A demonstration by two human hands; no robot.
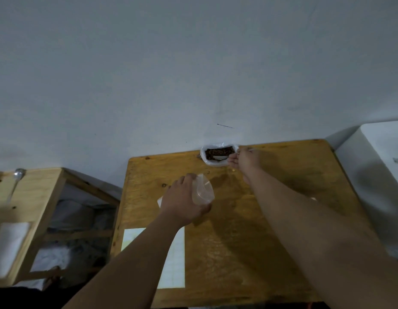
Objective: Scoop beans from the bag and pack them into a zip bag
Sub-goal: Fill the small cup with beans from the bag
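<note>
A white plastic bag (pixel 204 157) of dark brown beans (pixel 218 150) stands open at the far edge of the wooden table (pixel 282 197), against the wall. My right hand (pixel 244 160) reaches to the bag's right side and grips a metal spoon (pixel 220 157), whose bowl lies in the beans. My left hand (pixel 184 198) holds a clear zip bag (pixel 203 191) above the table's middle, its mouth held open and facing the bean bag. The zip bag looks empty.
A pale sheet of paper (pixel 173 259) lies on the table's near left part, partly under my left forearm. A lower wooden stand (pixel 37 197) with a metal spoon (pixel 17 177) sits to the left. A white appliance (pixel 383 170) borders the table's right side.
</note>
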